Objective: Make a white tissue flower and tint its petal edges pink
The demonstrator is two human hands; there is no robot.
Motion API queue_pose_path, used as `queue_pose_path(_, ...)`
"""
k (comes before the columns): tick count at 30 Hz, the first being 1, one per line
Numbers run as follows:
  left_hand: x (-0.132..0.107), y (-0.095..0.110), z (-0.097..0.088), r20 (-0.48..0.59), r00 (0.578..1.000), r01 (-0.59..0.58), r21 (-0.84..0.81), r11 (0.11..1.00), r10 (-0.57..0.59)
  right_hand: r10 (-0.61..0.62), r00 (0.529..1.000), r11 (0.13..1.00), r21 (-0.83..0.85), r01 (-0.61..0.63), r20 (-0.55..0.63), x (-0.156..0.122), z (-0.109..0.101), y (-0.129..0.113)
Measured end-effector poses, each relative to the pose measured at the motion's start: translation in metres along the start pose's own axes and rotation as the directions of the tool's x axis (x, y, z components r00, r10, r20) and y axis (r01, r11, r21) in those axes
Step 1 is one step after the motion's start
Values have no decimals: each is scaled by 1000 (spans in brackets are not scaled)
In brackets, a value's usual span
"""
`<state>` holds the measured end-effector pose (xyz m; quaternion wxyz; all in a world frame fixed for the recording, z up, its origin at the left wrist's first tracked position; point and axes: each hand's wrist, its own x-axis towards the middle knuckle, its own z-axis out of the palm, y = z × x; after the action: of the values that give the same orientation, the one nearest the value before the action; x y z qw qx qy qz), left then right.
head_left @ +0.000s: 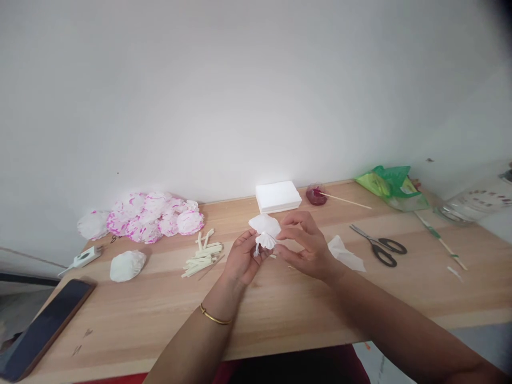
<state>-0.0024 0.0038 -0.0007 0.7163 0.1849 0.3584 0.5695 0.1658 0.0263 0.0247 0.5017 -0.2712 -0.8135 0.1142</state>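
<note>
Gathered white paper [265, 224] held above mid-table

From the left, we see a phone [46, 328] by the table's [288, 330] edge, and beyond it a white plug [85, 257]. A white paper ball [127, 265] sits in front of the pink-streaked paper flowers [146, 216], which we take to be massed by the wall to save working space. Pale strips [202, 258] lie just beside our left hand [245, 260], probably for easy picking. That hand grips the gathered white paper low down, seemingly so its folds fan freely. Our right hand [307, 245] curves its fingers at the paper's right side; we cannot tell whether they pinch it. Behind stands a paper stack [279, 196], then a dark red bundle [316, 195] with a thin stick [346, 200]. A loose sheet [344, 254] and scissors [380, 246] lie rightward, likely within the right hand's reach.

As for edges, the phone skirts the left one, the flowers back onto the wall, and the green bag [396, 184] and clear jar [476, 200] crowd the far right. We judge the wood before both hands roomy enough for moving; rightward, the scissors' points face our side.
</note>
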Motion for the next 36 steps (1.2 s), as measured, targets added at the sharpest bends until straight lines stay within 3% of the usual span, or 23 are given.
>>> queue_pose_path(3,1,0,-1,13,1000,-17,-15,1000,17,-49,995,997,-59,54,84,0,1,0)
queue_pose_path(7,-1,1,3,35,999,-20,25,999,19,-28,996,988,-150,41,86,0,4,2)
queue_pose_path(13,-7,1,7,82,996,-38,129,991,28,157,988,986,-52,-157,-10,2,4,6)
queue_pose_path(17,-5,1,6,15,997,-80,239,968,78,231,973,973,8,-231,-11,4,4,6)
queue_pose_path(19,-5,2,6,-60,969,-195,411,891,239,215,976,976,-24,-217,-39,4,5,6)
queue_pose_path(21,-7,4,7,-74,899,-304,606,735,432,175,982,981,-74,-180,-75,3,5,7)
queue_pose_path(22,-9,5,7,-49,869,-337,668,663,492,145,986,983,-99,-154,-87,3,6,7)
queue_pose_path(24,-13,5,10,15,864,-369,700,612,504,82,992,985,-143,-94,-92,2,6,7)
queue_pose_path(28,-16,1,14,61,926,-336,578,743,371,-25,999,974,-225,19,-23,-2,8,6)
queue_pose_path(31,-14,-2,15,26,942,-303,495,815,334,-64,998,964,-259,67,21,-3,8,3)
queue_pose_path(36,-13,-3,12,27,954,-280,443,851,300,-77,996,963,-257,83,34,-3,7,2)
